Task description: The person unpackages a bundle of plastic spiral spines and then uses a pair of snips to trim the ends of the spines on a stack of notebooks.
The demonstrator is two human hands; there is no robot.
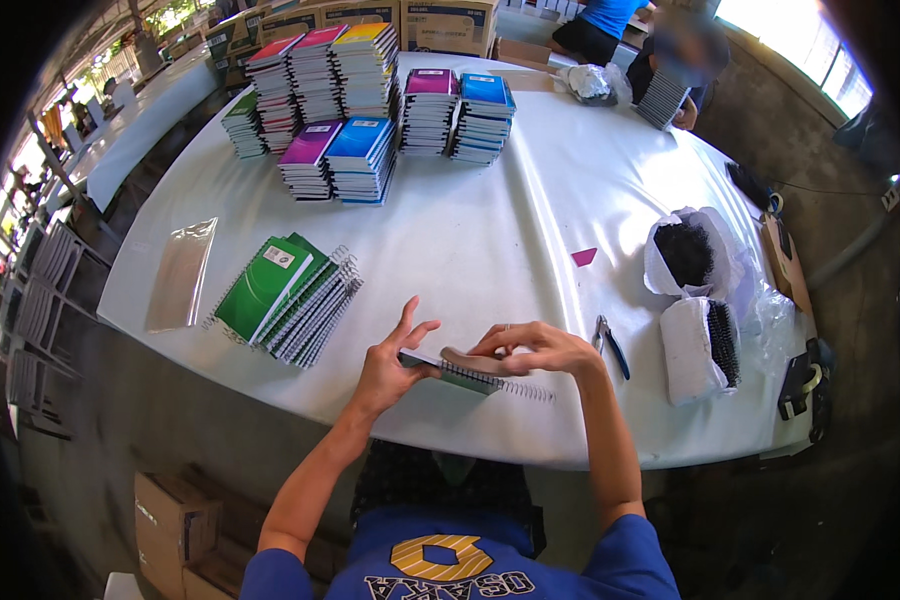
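Note:
At the near edge of the table, my left hand (382,370) grips one end of a green notebook (467,378), which stands on edge with its holes upward; some of its fingers stick up. A wire spiral (530,391) runs partly through the holes and juts out past the notebook's right end. My right hand (545,349) is closed on a brown, slightly curved bar-like piece (470,361) lying along the spiral; its exact kind is unclear. To the left lies a fanned pile of green spiral notebooks (288,290). Cutting pliers (613,345) lie beside my right forearm.
Stacks of coloured notebooks (365,75) stand at the back left. Clear plastic sleeves (182,275) lie at the left edge. On the right are a bag of black coils (682,253), a wrapped coil bundle (700,350) and a pink scrap (584,257). Another person holds notebooks (661,100) at the far right.

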